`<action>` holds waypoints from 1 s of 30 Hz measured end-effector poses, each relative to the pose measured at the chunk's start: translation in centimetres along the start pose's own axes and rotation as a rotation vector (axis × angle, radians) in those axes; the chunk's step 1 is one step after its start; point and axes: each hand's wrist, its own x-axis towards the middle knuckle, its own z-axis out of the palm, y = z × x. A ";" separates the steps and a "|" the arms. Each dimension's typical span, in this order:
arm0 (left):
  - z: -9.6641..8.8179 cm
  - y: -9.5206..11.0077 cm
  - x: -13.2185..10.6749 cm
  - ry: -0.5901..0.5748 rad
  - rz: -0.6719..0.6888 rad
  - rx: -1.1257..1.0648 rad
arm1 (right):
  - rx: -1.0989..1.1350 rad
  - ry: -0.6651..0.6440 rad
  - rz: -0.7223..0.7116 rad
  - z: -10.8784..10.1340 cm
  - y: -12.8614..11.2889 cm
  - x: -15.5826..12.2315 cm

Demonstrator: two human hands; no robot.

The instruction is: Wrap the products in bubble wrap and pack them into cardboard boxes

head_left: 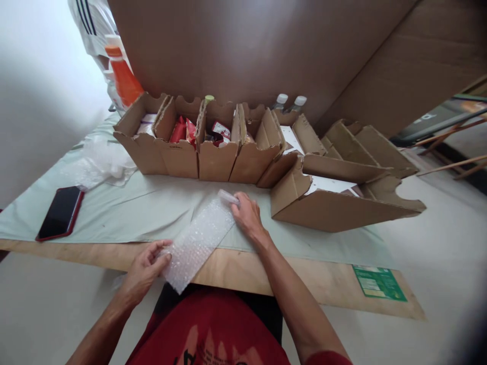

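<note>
A strip of bubble wrap (201,238) slants across the front of the table, its near corner hanging past the wooden edge. My left hand (146,266) pinches the strip's near left side between thumb and fingers. At the far end, my right hand (246,213) is closed round a small rolled or folded clear piece (228,196) of the wrap. Whether anything lies inside that roll I cannot tell.
Several cardboard bins (216,162) stand in a row at the back, holding red packets and white boxes. A larger bin (327,208) is at right. Crumpled clear plastic (102,162) and a phone (61,213) lie at left. An orange bottle (124,78) stands behind.
</note>
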 end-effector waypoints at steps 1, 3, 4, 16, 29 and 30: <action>-0.4 0.3 0.2 0.015 0.023 0.003 | 0.027 0.013 0.001 -0.6 -0.1 -1.3; -1.1 1.3 1.1 0.018 0.103 0.029 | 0.073 0.072 0.019 -2.1 0.0 -4.6; -1.2 1.9 1.8 0.012 0.162 0.061 | 0.097 0.134 0.032 -2.8 0.1 -6.3; 4.2 3.2 8.0 0.172 0.766 0.842 | -0.333 0.497 0.254 -6.6 9.0 -16.6; 6.8 -0.8 7.9 -0.282 1.036 1.469 | -0.262 -0.114 -0.222 0.4 3.0 -12.3; 5.9 -0.9 8.1 -0.264 1.023 1.473 | -0.290 -0.079 -0.178 -0.5 4.6 -13.3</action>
